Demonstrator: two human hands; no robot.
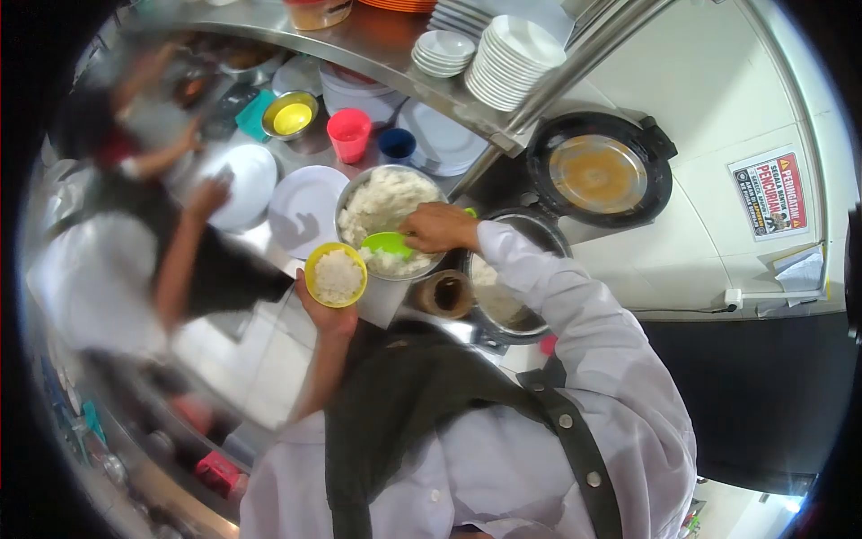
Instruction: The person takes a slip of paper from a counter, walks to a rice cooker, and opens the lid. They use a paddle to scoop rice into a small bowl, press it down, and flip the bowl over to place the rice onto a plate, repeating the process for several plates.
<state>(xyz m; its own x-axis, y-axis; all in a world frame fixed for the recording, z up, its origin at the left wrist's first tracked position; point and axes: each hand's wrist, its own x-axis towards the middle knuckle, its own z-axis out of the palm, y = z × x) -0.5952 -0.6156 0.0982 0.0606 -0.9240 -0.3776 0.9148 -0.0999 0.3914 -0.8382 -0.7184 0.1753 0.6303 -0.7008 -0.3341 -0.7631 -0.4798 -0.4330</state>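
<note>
My left hand (325,310) is closed round a small yellow bowl (311,280) filled with white rice (339,275). Just right of it, my right hand (437,226) grips a bright green rice paddle (388,243), its blade down in the rice of a large metal bowl (339,214). That bowl holds a big heap of cooked rice (386,197). The yellow bowl is beside the metal bowl's near left rim. My right fingers cover part of the paddle's handle; its end shows beyond the hand.
A rice cooker (499,278) with its lid (600,167) raised stands on the right, beside a brown container (445,295). White plates (305,202), a pink cup (349,135) and a blue cup (396,145) are behind. A co-worker (117,242) works close on the left. A shelf (377,56) holds stacked dishes.
</note>
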